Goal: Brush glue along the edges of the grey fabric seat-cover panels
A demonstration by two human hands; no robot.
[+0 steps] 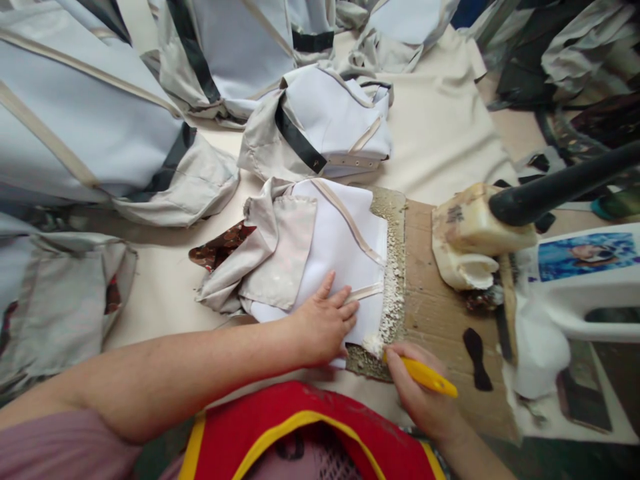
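Observation:
My left hand (pixel 325 323) lies flat with fingers spread on a white fabric piece (pixel 333 240) that has beige tape strips and a grey cloth part (pixel 280 253) folded over its left side. In my right hand (pixel 417 387) is a brush with a yellow handle (pixel 427 375). Its pale bristles touch the lower right corner of the white piece. Under the piece's right edge sits a board crusted with dried glue (pixel 394 287). A bit of patterned brown lining (pixel 223 247) pokes out at the left.
A crusted, cut plastic container (pixel 470 233) with a black tube (pixel 565 187) stands right, on cardboard (pixel 425 307). Near it are a dark shoe-sole-shaped piece (pixel 477 359), a white jug (pixel 575 287) and a phone (pixel 584 393). More sewn pieces (pixel 335 120) lie behind and left.

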